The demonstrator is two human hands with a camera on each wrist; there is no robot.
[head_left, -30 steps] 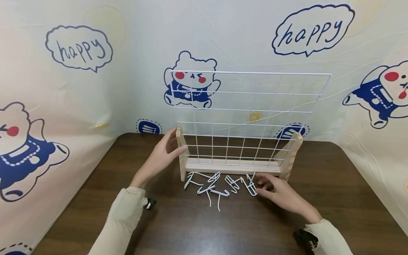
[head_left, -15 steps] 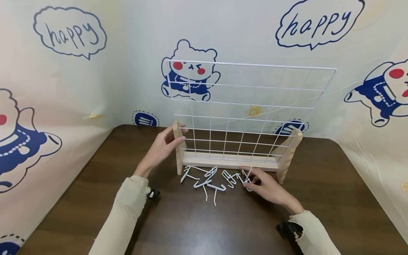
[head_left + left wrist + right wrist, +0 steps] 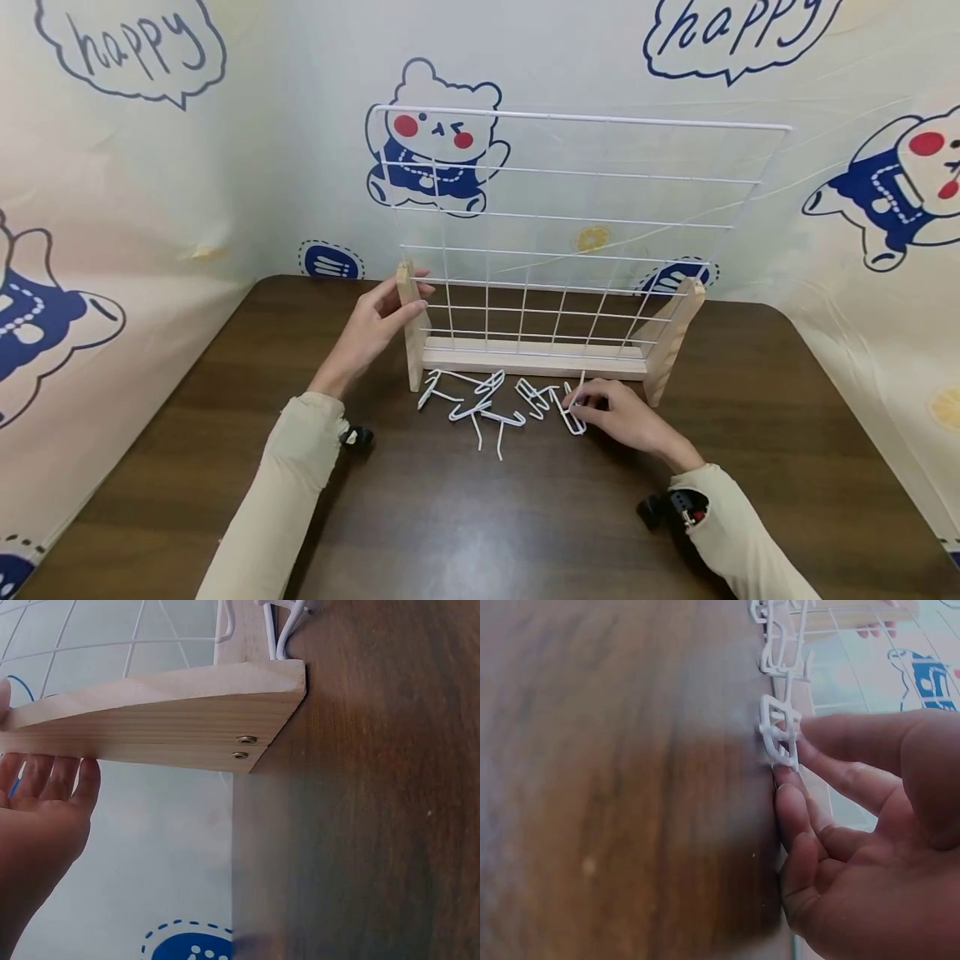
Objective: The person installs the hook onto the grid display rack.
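A white wire grid rack stands upright on a pale wooden base. My left hand grips the rack's left wooden side post, with the thumb on the near side and fingers behind it. Several white wire hooks lie loose in front of the base. At the right end of this group, my right hand pinches a white wire hook between thumb and fingertips, low at the tabletop. Part of that hook is covered by the fingers.
The right wooden side post rises close behind my right hand. A dark brown wooden table carries everything. Behind it hangs a printed cloth backdrop with bear drawings.
My right hand has moved left onto the rightmost hook and now pinches it. My left fingers have gone further round the side post. The head view has tilted down slightly.
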